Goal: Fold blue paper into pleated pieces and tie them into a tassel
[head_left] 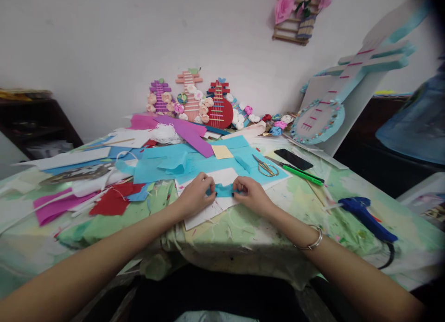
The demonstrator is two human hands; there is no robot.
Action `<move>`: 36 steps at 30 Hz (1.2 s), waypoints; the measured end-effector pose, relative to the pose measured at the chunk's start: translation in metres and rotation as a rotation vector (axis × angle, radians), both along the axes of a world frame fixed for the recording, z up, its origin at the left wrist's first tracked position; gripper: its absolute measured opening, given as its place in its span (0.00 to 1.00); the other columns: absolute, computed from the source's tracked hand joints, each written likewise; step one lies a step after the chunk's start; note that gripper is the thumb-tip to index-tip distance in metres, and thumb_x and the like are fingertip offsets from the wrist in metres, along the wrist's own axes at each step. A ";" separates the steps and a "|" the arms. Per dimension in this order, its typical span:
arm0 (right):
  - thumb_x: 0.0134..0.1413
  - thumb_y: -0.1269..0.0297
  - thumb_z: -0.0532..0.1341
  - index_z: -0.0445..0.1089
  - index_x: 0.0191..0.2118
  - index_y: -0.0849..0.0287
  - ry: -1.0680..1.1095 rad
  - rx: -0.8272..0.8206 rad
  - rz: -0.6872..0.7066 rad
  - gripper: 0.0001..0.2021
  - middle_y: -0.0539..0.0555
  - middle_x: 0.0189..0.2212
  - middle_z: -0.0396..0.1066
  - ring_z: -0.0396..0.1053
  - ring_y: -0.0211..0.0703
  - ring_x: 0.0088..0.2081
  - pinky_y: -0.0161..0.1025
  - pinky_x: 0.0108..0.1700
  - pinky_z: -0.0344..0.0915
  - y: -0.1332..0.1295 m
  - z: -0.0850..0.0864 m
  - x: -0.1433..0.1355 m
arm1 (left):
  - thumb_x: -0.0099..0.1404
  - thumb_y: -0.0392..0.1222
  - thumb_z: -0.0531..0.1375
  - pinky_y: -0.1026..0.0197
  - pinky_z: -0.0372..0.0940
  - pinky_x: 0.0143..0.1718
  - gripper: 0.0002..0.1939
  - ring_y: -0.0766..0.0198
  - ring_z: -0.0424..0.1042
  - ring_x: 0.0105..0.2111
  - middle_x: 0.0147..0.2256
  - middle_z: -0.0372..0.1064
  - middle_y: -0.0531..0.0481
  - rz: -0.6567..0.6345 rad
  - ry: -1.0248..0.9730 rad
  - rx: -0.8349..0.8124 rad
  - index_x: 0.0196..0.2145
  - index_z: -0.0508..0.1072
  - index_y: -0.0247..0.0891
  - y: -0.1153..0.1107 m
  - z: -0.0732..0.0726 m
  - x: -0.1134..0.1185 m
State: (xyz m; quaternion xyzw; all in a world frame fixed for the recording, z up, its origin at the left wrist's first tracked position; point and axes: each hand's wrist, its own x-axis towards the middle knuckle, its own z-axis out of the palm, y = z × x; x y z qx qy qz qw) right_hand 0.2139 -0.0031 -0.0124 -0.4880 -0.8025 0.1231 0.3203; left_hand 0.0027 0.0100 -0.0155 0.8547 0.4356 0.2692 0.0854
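Observation:
A small strip of blue crepe paper (224, 191) is stretched between my two hands, its edges ruffled. My left hand (197, 194) pinches its left end, and my right hand (253, 194) pinches the right end. Beneath it lies a white sheet (205, 215) with pinkish marks. Just beyond my hands spreads larger blue paper (194, 162), with a small cream paper square (222, 152) on it. Gold-handled scissors (267, 167) rest on the blue paper, to the right of my hands.
On the right lie a green utility knife (302, 173), a black phone (294, 159) and a blue glue gun (368, 217) with a cord. Red paper (116, 199) and magenta paper (64, 205) are at left. Lute-shaped crafts (220, 106) stand by the wall; a big one (321, 113) leans at right.

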 end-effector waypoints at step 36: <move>0.54 0.76 0.56 0.70 0.24 0.61 -0.598 0.499 0.197 0.11 0.56 0.23 0.70 0.60 0.44 0.34 0.42 0.37 0.52 -0.016 0.002 0.003 | 0.65 0.31 0.55 0.49 0.59 0.44 0.09 0.49 0.65 0.48 0.39 0.75 0.45 -0.259 0.279 0.618 0.33 0.75 0.34 -0.017 -0.001 -0.011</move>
